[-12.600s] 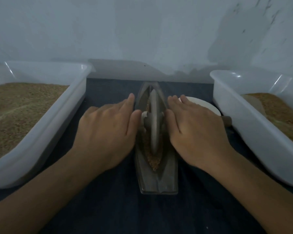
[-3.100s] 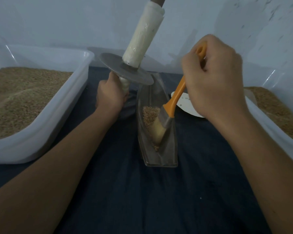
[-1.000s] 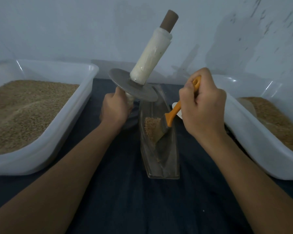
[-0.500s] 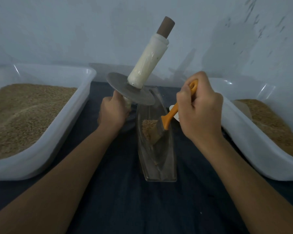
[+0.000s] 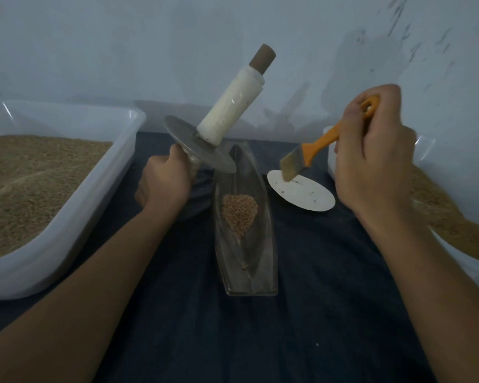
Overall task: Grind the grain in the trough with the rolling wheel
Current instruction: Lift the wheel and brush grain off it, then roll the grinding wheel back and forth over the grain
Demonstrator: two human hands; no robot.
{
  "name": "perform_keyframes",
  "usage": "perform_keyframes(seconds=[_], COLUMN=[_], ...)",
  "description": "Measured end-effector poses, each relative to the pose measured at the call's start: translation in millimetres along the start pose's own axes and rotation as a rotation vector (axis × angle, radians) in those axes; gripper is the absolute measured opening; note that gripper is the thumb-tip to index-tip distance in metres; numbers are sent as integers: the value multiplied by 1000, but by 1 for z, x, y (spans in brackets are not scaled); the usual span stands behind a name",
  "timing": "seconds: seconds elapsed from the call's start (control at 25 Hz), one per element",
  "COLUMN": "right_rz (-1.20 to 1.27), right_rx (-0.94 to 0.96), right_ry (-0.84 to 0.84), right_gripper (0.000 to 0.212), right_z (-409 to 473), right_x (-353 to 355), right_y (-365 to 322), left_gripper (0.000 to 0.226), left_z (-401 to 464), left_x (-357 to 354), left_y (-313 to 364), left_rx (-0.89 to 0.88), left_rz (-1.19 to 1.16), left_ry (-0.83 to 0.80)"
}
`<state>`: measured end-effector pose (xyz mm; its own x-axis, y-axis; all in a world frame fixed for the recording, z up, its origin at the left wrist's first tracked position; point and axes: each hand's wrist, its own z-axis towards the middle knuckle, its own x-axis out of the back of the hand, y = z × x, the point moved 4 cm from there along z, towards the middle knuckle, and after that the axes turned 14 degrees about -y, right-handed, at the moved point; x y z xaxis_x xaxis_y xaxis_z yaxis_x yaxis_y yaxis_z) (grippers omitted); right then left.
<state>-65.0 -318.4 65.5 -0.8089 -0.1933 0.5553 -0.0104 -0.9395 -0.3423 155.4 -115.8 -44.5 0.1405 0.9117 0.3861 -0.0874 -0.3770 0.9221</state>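
Note:
A boat-shaped metal trough [image 5: 263, 261] lies on the dark cloth in the middle, with a small heap of brown grain [image 5: 239, 212] gathered in its far half. My left hand [image 5: 163, 181] grips the lower handle of the rolling wheel [image 5: 199, 146], holding it tilted in the air to the left of the trough, its white-wrapped upper handle pointing up and right. My right hand [image 5: 371, 156] grips the orange handle of a brush [image 5: 302, 158], lifted to the right of the trough with its bristles just over a white plate [image 5: 307, 196].
A white tub [image 5: 75, 217] full of grain stands on the left. Another white tub [image 5: 454, 261] with grain stands on the right, partly behind my right arm. A pale wall closes the back. Dark cloth [image 5: 260, 341] covers the table's front.
My right hand has lifted the brush out of the trough and carried it right, over the white plate. The grain now lies uncovered in a heap. The wheel stays raised in my left hand.

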Motion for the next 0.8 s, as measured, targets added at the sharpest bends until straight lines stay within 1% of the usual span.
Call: perform_keyframes(seconds=[0.16,0.32,0.36,0.44,0.52,0.56,0.64,0.68,0.72,0.76,0.8], right_rz=[-290,-451,-465,-473,-476,-466,-416,-385,-352,-314,-281], right_rx=[-32,60,81,72,36,15,-24,-52,-82,-96,-86], right_ry=[-274,-602,-688,-856,-970,-1009,-1043,-1016,-950,-839,-689], right_gripper=[15,6,9,24,35,37,37,37,34,28,22], right_z=[-15,-47,-53,-60,-62,-62,-59,-56,-50,-44,-35], right_x=[-27,-60,-64,-69,-67,-65,-59,-54,-47,-38,-28], right_y=[20,28,31,36,38,37,33,31,28,24,18], left_gripper=[70,61,60,62,63,63,64,63,62,61,61], left_z=[4,3,3,4,3,3,1,-1,-3,-5,-6], left_x=[5,2,2,3,4,5,5,5,5,5,5], left_y=[1,1,1,2,4,5,7,9,11,13,16], left_rx=[8,-15,-27,-56,-96,-119,-176,-209,-241,-271,-298], left_rz=[63,92,109,150,191,212,261,288,320,359,399], left_ry=[31,16,16,26,41,45,46,50,61,73,83])
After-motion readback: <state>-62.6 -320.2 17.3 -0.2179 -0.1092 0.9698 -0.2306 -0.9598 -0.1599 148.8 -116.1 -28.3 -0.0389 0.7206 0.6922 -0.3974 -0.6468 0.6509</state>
